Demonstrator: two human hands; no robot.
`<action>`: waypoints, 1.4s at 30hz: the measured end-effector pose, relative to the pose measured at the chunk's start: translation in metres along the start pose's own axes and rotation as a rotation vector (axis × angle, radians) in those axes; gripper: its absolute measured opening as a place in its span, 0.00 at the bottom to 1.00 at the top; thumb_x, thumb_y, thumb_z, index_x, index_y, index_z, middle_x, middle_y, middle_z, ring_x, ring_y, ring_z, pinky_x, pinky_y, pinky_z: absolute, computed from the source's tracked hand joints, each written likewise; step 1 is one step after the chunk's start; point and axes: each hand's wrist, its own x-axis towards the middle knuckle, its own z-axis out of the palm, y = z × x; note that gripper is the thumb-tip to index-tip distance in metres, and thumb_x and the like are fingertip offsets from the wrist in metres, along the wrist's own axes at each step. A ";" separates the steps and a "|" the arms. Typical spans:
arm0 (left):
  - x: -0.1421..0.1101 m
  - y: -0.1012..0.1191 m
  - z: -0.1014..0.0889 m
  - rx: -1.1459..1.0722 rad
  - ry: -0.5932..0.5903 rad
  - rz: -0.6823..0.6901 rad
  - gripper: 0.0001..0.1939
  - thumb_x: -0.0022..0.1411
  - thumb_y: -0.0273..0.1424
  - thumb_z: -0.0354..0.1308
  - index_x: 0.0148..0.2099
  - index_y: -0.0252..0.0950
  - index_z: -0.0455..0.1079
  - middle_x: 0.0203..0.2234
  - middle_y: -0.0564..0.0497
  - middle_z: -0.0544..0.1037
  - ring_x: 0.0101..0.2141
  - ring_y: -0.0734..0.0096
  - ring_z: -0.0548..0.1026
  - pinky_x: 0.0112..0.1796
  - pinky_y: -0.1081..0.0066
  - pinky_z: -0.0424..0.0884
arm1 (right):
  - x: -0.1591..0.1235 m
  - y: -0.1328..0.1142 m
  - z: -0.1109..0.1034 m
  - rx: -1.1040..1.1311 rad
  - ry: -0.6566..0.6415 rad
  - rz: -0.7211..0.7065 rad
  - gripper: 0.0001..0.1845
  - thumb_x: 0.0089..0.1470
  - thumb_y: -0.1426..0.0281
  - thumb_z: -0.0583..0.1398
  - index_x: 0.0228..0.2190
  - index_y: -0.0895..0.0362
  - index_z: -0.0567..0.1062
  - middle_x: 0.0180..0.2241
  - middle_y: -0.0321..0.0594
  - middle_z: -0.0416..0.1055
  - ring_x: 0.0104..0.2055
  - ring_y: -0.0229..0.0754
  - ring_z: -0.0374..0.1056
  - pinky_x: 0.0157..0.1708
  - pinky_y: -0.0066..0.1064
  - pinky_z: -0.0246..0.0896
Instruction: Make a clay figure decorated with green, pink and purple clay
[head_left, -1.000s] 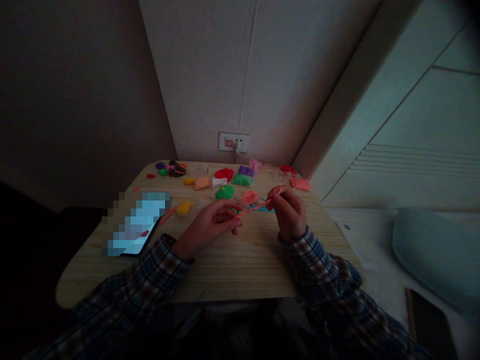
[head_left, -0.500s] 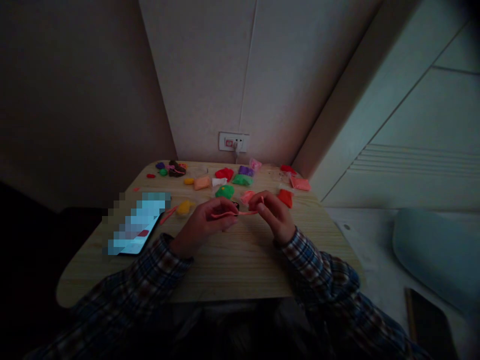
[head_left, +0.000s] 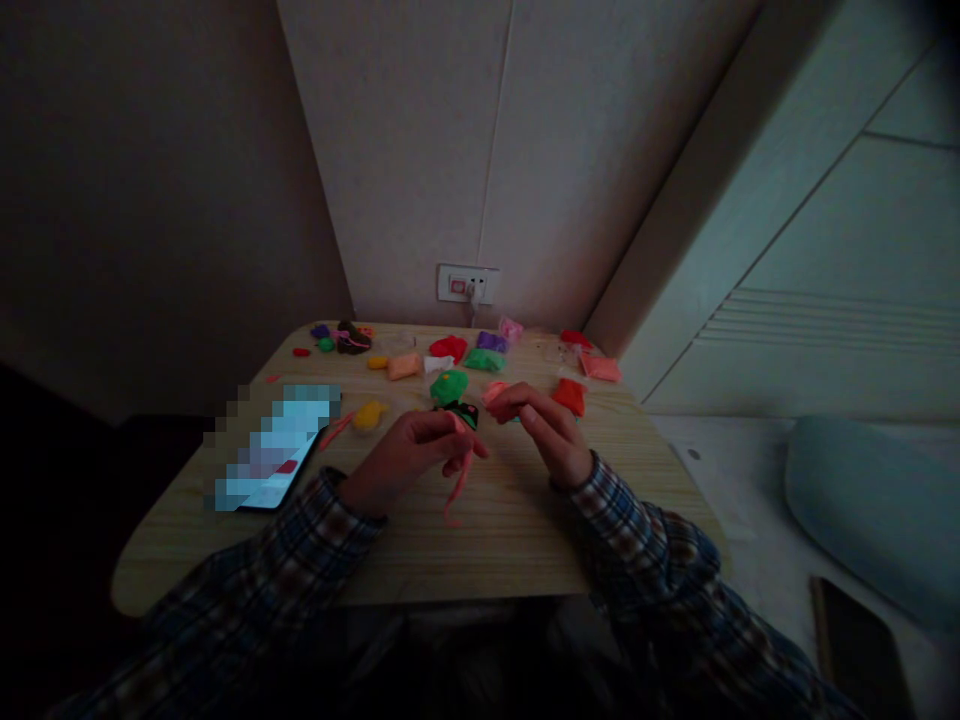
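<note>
L hand (head_left: 427, 445) pinching pink clay strip (head_left: 460, 480), which dangles over tabletop (head_left: 495, 550). R hand (head_left: 551, 430) nr pink clay packet (head_left: 495, 393), fingertips close tog.; can't tell if they grip anything. Phone (head_left: 281, 450) left of L hand.

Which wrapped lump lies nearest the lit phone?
The yellow lump in clear wrapping, just right of the black-edged phone; even the peach packet lies farther away.

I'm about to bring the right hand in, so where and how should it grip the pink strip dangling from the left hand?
Pinch the pink strip lightly just below the left hand, coming from the right hand's side. It looks broader there, narrows downward and curls at its lower end, so that tip would probably be harder to catch.
</note>
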 end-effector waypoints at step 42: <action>0.001 -0.004 0.005 -0.124 -0.144 -0.259 0.15 0.47 0.40 0.61 0.30 0.31 0.72 0.22 0.52 0.73 0.26 0.75 0.69 0.30 0.75 0.63 | 0.002 0.001 0.005 0.028 -0.112 -0.097 0.09 0.49 0.64 0.60 0.24 0.57 0.72 0.25 0.37 0.67 0.31 0.37 0.63 0.35 0.32 0.58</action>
